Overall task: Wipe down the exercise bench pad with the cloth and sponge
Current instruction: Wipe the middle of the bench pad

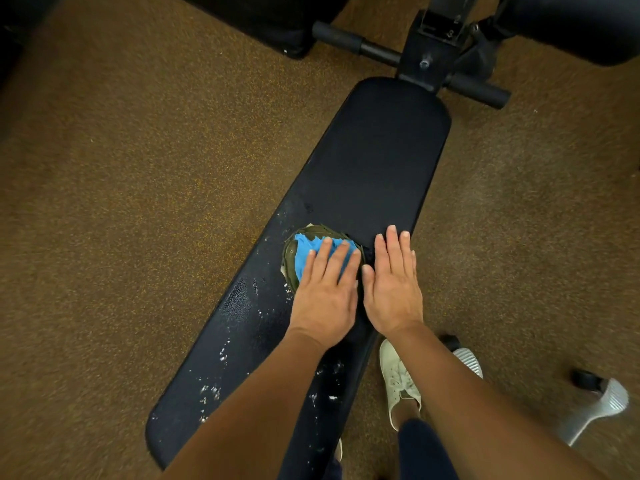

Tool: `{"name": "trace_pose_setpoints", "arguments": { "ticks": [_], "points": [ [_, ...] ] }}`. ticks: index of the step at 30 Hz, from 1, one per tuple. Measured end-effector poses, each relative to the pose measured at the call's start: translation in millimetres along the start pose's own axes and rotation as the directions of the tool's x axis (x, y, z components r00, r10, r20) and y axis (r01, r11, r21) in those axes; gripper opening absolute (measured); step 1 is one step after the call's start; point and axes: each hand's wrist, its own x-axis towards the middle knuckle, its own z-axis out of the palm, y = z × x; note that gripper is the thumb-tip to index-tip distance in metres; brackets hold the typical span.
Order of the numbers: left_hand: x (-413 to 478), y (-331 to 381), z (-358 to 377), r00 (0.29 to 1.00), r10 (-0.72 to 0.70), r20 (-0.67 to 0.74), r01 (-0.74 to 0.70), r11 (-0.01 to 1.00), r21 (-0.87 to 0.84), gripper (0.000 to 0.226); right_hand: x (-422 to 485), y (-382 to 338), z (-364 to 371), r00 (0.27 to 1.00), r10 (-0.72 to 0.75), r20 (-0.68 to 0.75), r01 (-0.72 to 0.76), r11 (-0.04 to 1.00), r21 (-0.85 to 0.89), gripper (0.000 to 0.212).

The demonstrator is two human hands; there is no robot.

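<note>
Blue cloth (pixel 304 254) is sitting midway along the bench pad (pixel 381 150), over an olive wad (pixel 289 271), possibly the sponge. Left hand (pixel 325 296) is pressing it, fingers straight; right hand (pixel 393 289) is lying flat on the pad alongside. Far half is looking clean; white specks (pixel 211 389) are dotting the near half.

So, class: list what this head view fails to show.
- Head view: the left hand covers much of the blue piece and green piece; which is cloth or sponge is unclear.
- Forearms hide the near end of the bench pad.
- The right hand hides the pad beneath it.
- Frame markings, top edge: too small to read.
</note>
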Motion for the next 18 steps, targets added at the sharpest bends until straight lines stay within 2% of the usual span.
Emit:
{"name": "trace_pose_setpoints", "arguments": {
  "ticks": [5, 9, 12, 16, 18],
  "points": [
    [3, -8, 1, 0.997, -0.005, 0.071, -0.001, 0.996, 0.085, 0.057, 0, -2, 6, 0.999, 0.018, -0.048, -0.015, 0.998, 0.065, 0.062],
    [1, -25, 0, 0.997, 0.037, 0.066, -0.045, 0.992, 0.118, 0.057, 0, -2, 9, 0.998, 0.028, -0.061, -0.025, 0.998, 0.058, 0.062],
    [-2, -33, -2, 0.996, -0.082, 0.037, 0.077, 0.991, 0.11, 0.056, 0, -3, 8, 0.998, 0.032, -0.058, -0.03, 0.999, 0.033, 0.062],
    [1, -13, 0, 0.954, -0.3, 0.02, 0.296, 0.95, 0.102, 0.061, 0, -6, 9, 0.998, 0.044, -0.046, -0.044, 0.999, 0.004, 0.065],
    [5, -2, 1, 0.955, -0.291, 0.061, 0.279, 0.948, 0.152, 0.062, 0, -8, 10, 0.997, 0.056, -0.044, -0.056, 0.998, 0.002, 0.065]
  ]
}}
